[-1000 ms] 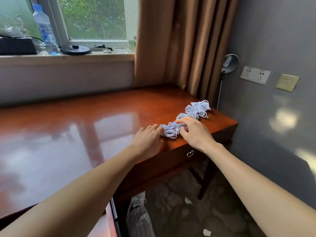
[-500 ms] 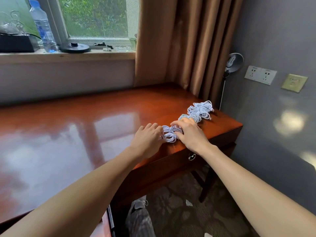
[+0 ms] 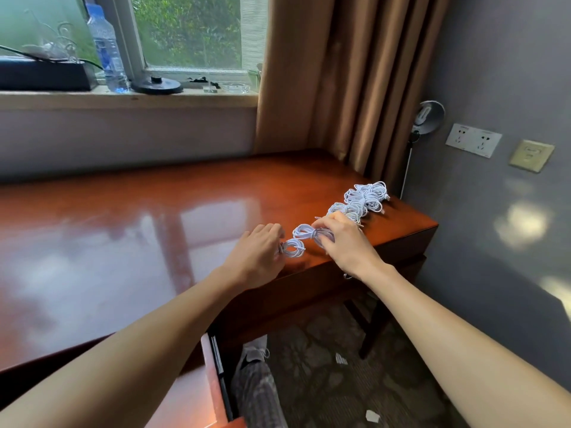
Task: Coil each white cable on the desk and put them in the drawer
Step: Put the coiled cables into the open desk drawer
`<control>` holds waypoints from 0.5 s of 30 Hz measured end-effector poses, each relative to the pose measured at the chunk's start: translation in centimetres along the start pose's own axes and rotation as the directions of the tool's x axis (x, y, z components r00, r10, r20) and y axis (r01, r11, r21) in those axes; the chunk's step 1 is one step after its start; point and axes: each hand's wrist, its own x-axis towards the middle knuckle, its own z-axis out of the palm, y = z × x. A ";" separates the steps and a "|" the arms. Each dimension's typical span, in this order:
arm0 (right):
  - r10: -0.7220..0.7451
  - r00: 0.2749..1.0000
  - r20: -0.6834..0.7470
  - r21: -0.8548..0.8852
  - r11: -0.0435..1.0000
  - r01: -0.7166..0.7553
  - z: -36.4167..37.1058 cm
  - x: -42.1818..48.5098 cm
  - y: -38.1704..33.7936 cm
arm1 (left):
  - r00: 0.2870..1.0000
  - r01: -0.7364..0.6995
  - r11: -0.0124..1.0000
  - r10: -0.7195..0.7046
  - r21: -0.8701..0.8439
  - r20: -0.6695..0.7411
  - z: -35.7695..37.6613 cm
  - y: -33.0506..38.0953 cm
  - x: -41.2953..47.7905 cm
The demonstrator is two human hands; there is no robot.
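A guest room or bedroom, furnished like a hotel: a glossy red-brown wooden desk (image 3: pixel 154 217) stands below a window (image 3: pixel 191 29) at 11 o'clock, a water bottle (image 3: pixel 106 47) on the sill (image 3: pixel 123 98). Heavy tan curtains (image 3: pixel 340 72) hang at 12 o'clock; a wall lamp (image 3: pixel 429 115), twin sockets (image 3: pixel 472 139) and a brass switch plate (image 3: pixel 531 155) sit at 2 o'clock. Patterned carpet (image 3: pixel 324 381) lies at 5 o'clock.

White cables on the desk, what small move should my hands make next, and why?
Probably lift the nearest cable clear of the pile: the right hand pinches its middle, the left hand is at its near loop, and it looks only loosely looped.
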 end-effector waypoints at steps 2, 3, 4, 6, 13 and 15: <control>-0.016 1.000 0.005 0.003 1.000 0.016 -0.1 -0.9 -1.0 | 1.000 -0.004 1.000 0.004 0.003 -0.021 -0.8 -0.6 -1.6; -0.031 1.000 0.003 0.000 1.000 0.031 -0.1 -1.5 -1.6 | 1.000 -0.004 1.000 0.004 0.007 -0.031 -1.3 -0.9 -2.6; -0.050 0.999 -0.003 -0.009 0.999 0.050 -0.1 -2.0 -2.1 | 0.999 -0.001 1.000 0.001 0.015 -0.038 -1.8 -1.1 -3.6; -0.078 0.997 -0.013 -0.031 0.997 0.077 0.1 -3.1 -3.4 | 0.999 0.008 1.000 -0.007 0.029 -0.039 -3.0 -1.5 -5.5; -0.143 0.990 -0.008 -0.022 0.989 0.143 1.9 -6.8 -8.6 | 0.995 0.069 0.996 -0.064 0.058 -0.073 -6.2 -2.9 -12.9; -0.152 0.988 0.009 -0.002 0.988 0.152 2.6 -7.8 -10.0 | 0.993 0.089 0.995 -0.084 0.054 -0.083 -6.8 -3.3 -15.1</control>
